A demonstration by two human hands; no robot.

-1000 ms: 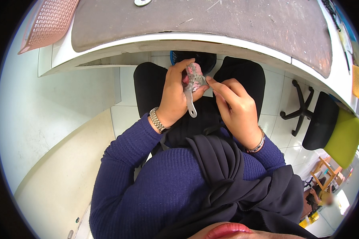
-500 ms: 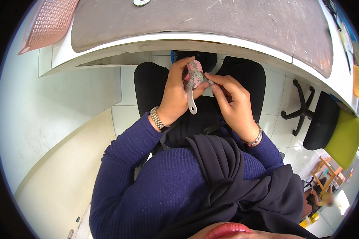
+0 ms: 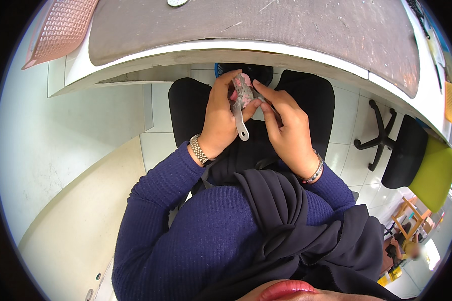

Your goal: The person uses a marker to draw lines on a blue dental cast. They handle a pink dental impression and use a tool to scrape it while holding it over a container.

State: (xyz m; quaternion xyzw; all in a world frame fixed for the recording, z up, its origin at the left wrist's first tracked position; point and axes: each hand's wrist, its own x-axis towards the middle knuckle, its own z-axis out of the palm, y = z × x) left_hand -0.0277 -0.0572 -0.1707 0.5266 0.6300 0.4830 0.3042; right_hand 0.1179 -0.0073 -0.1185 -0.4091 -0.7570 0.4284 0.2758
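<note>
Metal tray [image 3: 244, 96], held over the lap: I can read no lettering on its body or handle.
Dark container [image 3: 256, 75] under the bench [image 3: 211, 46]: pale marks show on its blue edge, too small for me to read from my remote post.
Pale disc [image 3: 176, 2] on the bench: cropped at the top, nothing legible to me.
Yellow objects [image 3: 390, 276], lower right: too tiny for me to read.
</note>
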